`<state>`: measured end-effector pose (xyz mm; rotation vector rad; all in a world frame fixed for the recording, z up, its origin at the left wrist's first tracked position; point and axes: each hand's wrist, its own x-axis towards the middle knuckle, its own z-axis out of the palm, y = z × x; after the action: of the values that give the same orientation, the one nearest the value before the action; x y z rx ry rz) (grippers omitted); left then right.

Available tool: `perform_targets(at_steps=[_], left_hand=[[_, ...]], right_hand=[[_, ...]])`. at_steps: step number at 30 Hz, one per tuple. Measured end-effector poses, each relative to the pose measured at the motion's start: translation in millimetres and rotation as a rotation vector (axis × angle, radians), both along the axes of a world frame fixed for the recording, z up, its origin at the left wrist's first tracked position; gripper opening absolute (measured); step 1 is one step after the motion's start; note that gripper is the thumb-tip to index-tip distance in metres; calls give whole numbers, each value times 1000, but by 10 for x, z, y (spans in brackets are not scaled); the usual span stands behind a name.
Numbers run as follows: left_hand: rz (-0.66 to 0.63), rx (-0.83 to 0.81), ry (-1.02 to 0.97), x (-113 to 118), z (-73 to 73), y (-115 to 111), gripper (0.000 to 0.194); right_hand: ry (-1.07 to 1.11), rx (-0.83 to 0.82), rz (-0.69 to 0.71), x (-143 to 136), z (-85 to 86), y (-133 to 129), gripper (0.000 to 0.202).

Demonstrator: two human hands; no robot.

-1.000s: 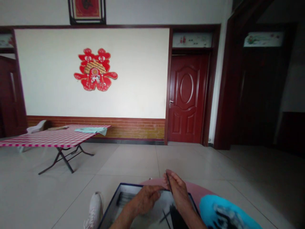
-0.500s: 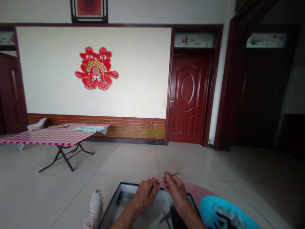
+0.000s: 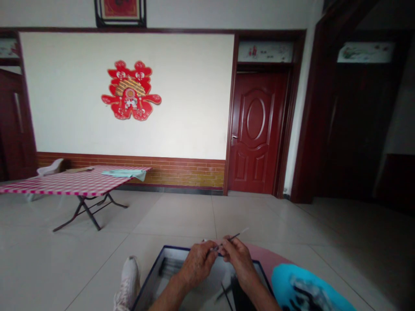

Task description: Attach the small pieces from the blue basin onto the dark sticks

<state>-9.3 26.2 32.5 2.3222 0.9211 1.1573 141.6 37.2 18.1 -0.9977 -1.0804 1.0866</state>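
Above a white box with a dark blue rim (image 3: 177, 248), my two hands are close together. My right hand (image 3: 238, 259) pinches a thin dark rod with a clear, pale tip (image 3: 234, 236), which points up and to the right. My left hand (image 3: 197, 261) is closed, fingertips pinched on a small dark end close to the rod; whether it is a separate piece I cannot tell. Inside the box, a bundle of dark thin rods (image 3: 170, 268) lies at the left. More black rods (image 3: 227, 293) lie loose at the right, partly behind my right forearm.
A bright blue bag or lined container (image 3: 282, 276) with dark and clear small pieces stands at the right, beside a pink surface (image 3: 267, 255). A white shoe (image 3: 130, 276) is left of the box. Farther off is a folding table with a checked cloth (image 3: 74, 183).
My hands have come closer together, and the rod's lower end has moved to my left fingertips. The rod has shifted slightly left. The camera view has tilted a little.
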Motion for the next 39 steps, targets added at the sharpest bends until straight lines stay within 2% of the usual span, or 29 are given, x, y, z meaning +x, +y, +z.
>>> perform_targets(at_steps=[3, 6, 10, 13, 15, 22, 25, 29, 32, 36, 39], left_hand=[[-29, -4, -25, -1, 1, -2, 21], [-6, 2, -32, 7, 7, -11, 20], [-17, -1, -45, 39, 41, -46, 22], [-32, -19, -73, 50, 65, -50, 29], [6, -31, -74, 37, 64, -28, 34], [167, 2, 47, -10, 4, 39, 34], [185, 28, 78, 1, 12, 14, 34], [139, 54, 57, 13, 9, -4, 27], [112, 73, 49, 22, -42, 13, 28], [112, 108, 44, 20, -121, 56, 36], [140, 154, 34, 0, -148, 94, 38]], right_hand=[[-10, 6, 11, -3, 23, -17, 26], [-70, -13, 20, 3, 66, -65, 28], [-123, -51, 109, 7, 102, -131, 31], [-81, -46, 175, -8, 112, -150, 33], [-8, -53, 184, -12, 121, -141, 38], [317, -44, -132, 99, 158, -30, 47], [374, -33, -147, 111, 170, -21, 44], [405, -26, -147, 74, 176, -37, 42], [295, -11, -151, 49, 156, -49, 37], [-60, 62, -112, 13, 112, -64, 37], [-226, 109, -137, -1, 83, -65, 38]])
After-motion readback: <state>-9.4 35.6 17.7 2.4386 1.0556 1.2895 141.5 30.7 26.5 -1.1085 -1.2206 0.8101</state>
